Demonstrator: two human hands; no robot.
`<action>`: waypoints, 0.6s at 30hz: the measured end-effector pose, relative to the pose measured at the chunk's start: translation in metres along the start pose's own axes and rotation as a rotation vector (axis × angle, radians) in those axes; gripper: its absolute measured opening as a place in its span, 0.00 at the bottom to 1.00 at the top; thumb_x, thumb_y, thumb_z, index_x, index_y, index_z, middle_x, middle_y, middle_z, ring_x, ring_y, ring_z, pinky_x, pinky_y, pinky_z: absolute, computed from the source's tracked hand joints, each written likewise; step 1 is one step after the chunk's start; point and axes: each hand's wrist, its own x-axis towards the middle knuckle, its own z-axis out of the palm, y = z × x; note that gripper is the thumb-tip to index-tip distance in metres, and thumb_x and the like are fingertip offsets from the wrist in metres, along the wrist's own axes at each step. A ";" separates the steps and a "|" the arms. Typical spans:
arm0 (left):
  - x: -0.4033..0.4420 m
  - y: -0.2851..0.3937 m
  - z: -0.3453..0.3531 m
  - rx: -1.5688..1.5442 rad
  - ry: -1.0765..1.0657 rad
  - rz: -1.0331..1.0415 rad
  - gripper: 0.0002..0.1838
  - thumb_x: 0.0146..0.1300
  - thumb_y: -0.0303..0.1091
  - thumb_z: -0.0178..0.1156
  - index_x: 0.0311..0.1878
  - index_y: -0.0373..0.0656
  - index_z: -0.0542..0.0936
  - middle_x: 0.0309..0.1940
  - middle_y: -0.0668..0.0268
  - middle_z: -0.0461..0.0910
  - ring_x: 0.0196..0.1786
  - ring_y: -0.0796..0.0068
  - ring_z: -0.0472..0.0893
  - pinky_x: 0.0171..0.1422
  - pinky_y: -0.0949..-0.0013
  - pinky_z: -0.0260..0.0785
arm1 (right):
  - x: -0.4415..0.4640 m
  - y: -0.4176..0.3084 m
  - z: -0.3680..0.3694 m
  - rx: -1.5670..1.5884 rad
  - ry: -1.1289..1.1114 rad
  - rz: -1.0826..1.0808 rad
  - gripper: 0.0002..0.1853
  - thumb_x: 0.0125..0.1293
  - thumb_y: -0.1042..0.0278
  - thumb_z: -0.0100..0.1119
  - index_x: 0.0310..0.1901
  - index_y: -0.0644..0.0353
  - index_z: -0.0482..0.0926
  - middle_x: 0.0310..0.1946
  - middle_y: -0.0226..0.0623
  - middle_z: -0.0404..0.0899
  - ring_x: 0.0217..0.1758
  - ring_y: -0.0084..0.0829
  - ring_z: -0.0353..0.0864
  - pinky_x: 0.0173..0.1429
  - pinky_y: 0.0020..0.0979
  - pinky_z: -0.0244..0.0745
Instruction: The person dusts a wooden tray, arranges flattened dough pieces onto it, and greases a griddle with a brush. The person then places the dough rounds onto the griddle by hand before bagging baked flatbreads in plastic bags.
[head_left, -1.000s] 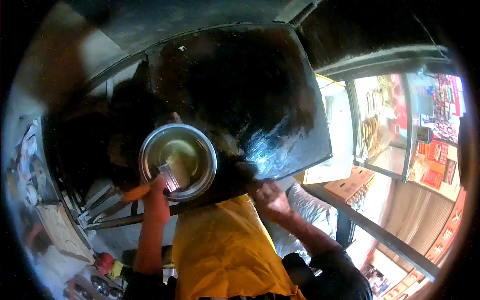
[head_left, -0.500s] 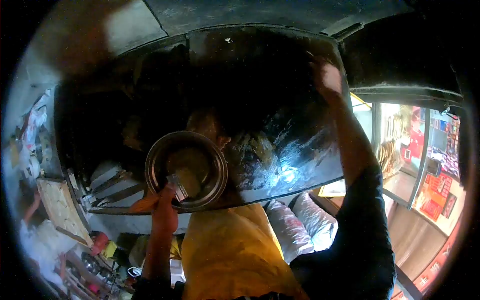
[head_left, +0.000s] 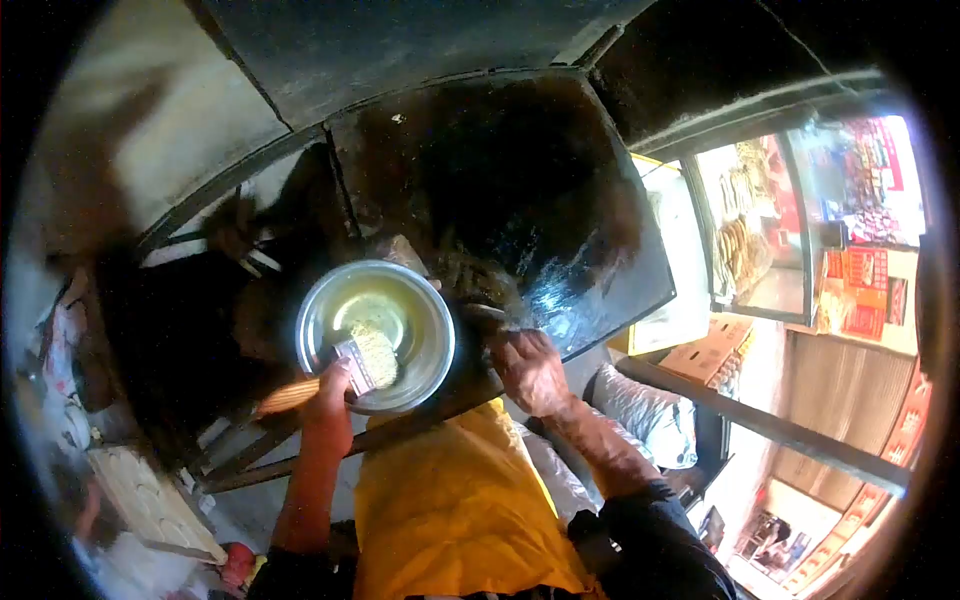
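My left hand (head_left: 331,400) is closed round a brush with a wooden handle (head_left: 288,397). The brush's pale bristles (head_left: 374,358) rest inside a metal bowl (head_left: 437,318) with some yellowish liquid in it. My right hand (head_left: 528,368) is closed at the front edge of a dark flat griddle (head_left: 600,290), right of the bowl. A small dark thing shows near its fingertips, but what it grips is too dark to make out. The griddle is wet and shiny near that hand.
A block (head_left: 402,254) stands behind the bowl. Flat breads (head_left: 735,250) show in a glass case at the right. A cardboard box (head_left: 706,350) and silvery sacks (head_left: 645,412) lie right of the yellow apron. A wooden board (head_left: 150,500) is at the lower left.
My right hand was at the griddle's far right corner half a second ago and is back at its front edge. My left hand keeps the brush in the bowl. The head view has shifted.
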 end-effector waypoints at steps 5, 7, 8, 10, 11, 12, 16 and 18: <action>-0.035 -0.029 -0.021 0.269 -0.033 0.218 0.19 0.73 0.36 0.53 0.61 0.36 0.77 0.56 0.62 0.81 0.58 0.71 0.78 0.67 0.66 0.67 | 0.012 0.002 -0.024 0.854 0.090 0.494 0.11 0.72 0.71 0.58 0.53 0.64 0.81 0.49 0.44 0.83 0.50 0.40 0.84 0.57 0.40 0.80; -0.043 -0.065 -0.025 -0.238 -0.004 0.166 0.17 0.70 0.30 0.57 0.59 0.35 0.77 0.55 0.63 0.80 0.56 0.72 0.79 0.63 0.66 0.70 | -0.011 0.015 -0.032 1.018 0.124 0.623 0.14 0.73 0.66 0.58 0.53 0.65 0.81 0.49 0.42 0.84 0.51 0.37 0.85 0.58 0.39 0.79; -0.046 -0.083 -0.033 -0.364 -0.058 0.157 0.17 0.66 0.27 0.60 0.57 0.35 0.77 0.55 0.63 0.80 0.55 0.74 0.80 0.63 0.67 0.70 | -0.030 0.025 -0.018 0.999 0.298 0.592 0.11 0.73 0.70 0.59 0.52 0.66 0.81 0.43 0.35 0.83 0.46 0.26 0.81 0.54 0.30 0.77; -0.065 -0.106 -0.038 -0.435 -0.084 0.181 0.17 0.67 0.29 0.61 0.57 0.35 0.77 0.53 0.63 0.81 0.54 0.74 0.80 0.62 0.67 0.70 | -0.062 0.049 -0.010 0.904 0.494 0.595 0.11 0.73 0.72 0.59 0.52 0.67 0.80 0.43 0.34 0.84 0.47 0.26 0.81 0.54 0.29 0.76; -0.079 -0.115 -0.042 -0.456 -0.074 0.162 0.17 0.67 0.30 0.61 0.57 0.35 0.77 0.53 0.63 0.81 0.55 0.73 0.79 0.62 0.67 0.70 | -0.070 0.050 -0.008 0.854 0.590 0.504 0.11 0.72 0.72 0.59 0.52 0.67 0.80 0.43 0.35 0.84 0.47 0.27 0.81 0.54 0.28 0.76; -0.096 -0.119 -0.047 -0.432 -0.055 0.048 0.18 0.67 0.31 0.61 0.58 0.36 0.77 0.52 0.63 0.81 0.55 0.72 0.79 0.61 0.66 0.71 | -0.084 0.049 -0.007 0.791 0.578 0.598 0.13 0.72 0.70 0.59 0.53 0.66 0.80 0.45 0.38 0.84 0.49 0.30 0.82 0.56 0.31 0.76; -0.146 -0.147 -0.058 -0.437 0.012 0.035 0.20 0.68 0.31 0.61 0.61 0.36 0.74 0.54 0.60 0.79 0.56 0.68 0.79 0.62 0.62 0.73 | -0.119 -0.032 -0.033 0.898 0.568 0.551 0.15 0.70 0.67 0.60 0.54 0.66 0.80 0.46 0.39 0.85 0.50 0.31 0.84 0.55 0.31 0.78; -0.165 -0.162 -0.068 -0.486 -0.007 0.095 0.19 0.66 0.31 0.63 0.58 0.37 0.76 0.51 0.60 0.80 0.52 0.69 0.80 0.58 0.62 0.74 | -0.131 -0.094 -0.039 1.067 0.513 0.395 0.12 0.70 0.70 0.59 0.51 0.67 0.80 0.44 0.39 0.85 0.50 0.29 0.83 0.57 0.30 0.76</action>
